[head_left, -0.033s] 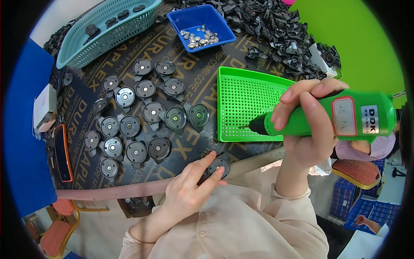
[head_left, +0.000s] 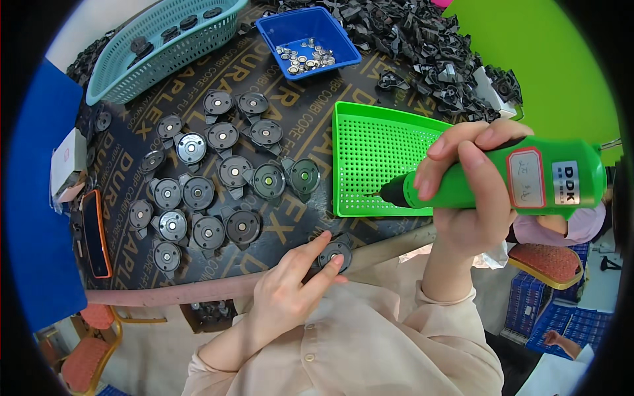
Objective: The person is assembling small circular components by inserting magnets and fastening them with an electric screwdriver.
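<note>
In my right hand [head_left: 472, 188] is a green electric screwdriver [head_left: 558, 175], gripped around its body with the fingers wrapped over it. Its black nose and thin bit point left, over the near part of a green perforated tray [head_left: 336, 162]. My left hand [head_left: 289, 290] holds a round dark disc-shaped part [head_left: 325, 259] at the table's near edge, index finger and thumb pressed on it. To the left, several similar round parts [head_left: 198, 193] with side tabs lie spread on the table, each with a small centre piece; two centres look greenish.
A blue bin [head_left: 343, 56] with small metal pieces stands at the back, beside a teal basket [head_left: 109, 89] holding a few dark discs. Black parts [head_left: 422, 53] are heaped at the far right. A phone [head_left: 98, 234] and white box [head_left: 68, 165] lie left. Another person's sleeve [head_left: 581, 228] shows at right.
</note>
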Available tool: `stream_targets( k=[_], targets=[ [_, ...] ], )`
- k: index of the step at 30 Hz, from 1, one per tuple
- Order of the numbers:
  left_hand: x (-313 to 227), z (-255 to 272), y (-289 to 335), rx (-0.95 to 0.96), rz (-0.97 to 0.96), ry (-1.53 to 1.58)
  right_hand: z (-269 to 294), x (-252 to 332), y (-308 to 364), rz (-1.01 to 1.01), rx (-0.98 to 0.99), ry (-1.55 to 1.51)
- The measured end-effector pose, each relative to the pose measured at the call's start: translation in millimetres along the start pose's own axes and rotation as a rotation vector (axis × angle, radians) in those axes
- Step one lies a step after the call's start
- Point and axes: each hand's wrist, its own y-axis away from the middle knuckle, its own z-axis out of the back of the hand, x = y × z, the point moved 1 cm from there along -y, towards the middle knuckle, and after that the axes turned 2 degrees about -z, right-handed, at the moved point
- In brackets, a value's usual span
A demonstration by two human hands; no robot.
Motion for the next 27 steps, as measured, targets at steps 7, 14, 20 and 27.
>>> stream_targets(
  k=[7,14,20,27],
  targets=[
    [1.9,-2.5,1.5,-0.031,-0.024,0.003,-5.9,-0.5,0.3,-0.026,-0.003,0.003],
    [6.1,-4.0,2.3,-0.073,-0.072,-0.038,-11.6,-0.3,1.4,-0.052,-0.005,0.036],
    [3.7,-3.2,-0.8,-0.061,-0.086,-0.028,-0.1,32.9,-0.8,0.041,-0.019,0.064],
    [-0.3,-2.8,0.6,-0.07,-0.022,-0.03,-2.2,54.9,34.4,-0.101,0.39,-0.061]
  ],
)
